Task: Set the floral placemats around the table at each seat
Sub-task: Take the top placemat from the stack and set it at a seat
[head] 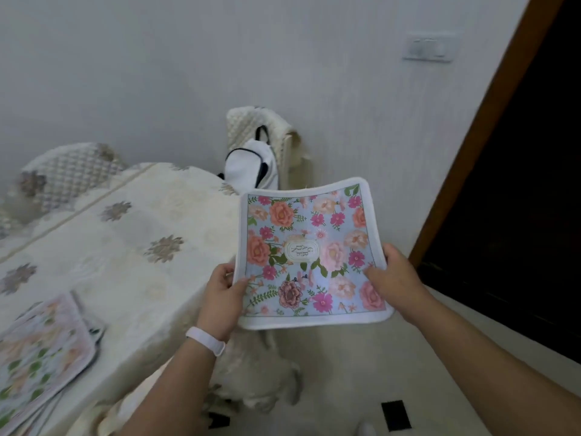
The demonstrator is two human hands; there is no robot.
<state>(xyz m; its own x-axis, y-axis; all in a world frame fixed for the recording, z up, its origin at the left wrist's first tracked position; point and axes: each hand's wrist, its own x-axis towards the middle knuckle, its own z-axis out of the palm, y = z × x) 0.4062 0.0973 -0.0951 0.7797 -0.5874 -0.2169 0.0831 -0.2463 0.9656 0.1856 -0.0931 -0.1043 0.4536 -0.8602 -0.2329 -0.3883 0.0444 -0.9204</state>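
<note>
A floral placemat (pixel 309 247) with a white border, blue ground and pink and orange flowers is held flat in the air beside the table's right corner. My left hand (pixel 221 294) grips its near left edge. Its near right edge is pinched by my right hand (pixel 397 278). A stack of several more floral placemats (pixel 41 357) lies on the table (pixel 135 247) at the lower left, partly cut off by the frame edge. The table wears a cream cloth with grey-gold flower motifs.
A chair (pixel 270 133) with a cream quilted cover stands against the wall past the table corner, a white bag (pixel 251 165) hanging on it. Another padded chair back (pixel 69 174) shows at the far left. A dark doorway (pixel 518 199) opens at right. Pale floor lies below.
</note>
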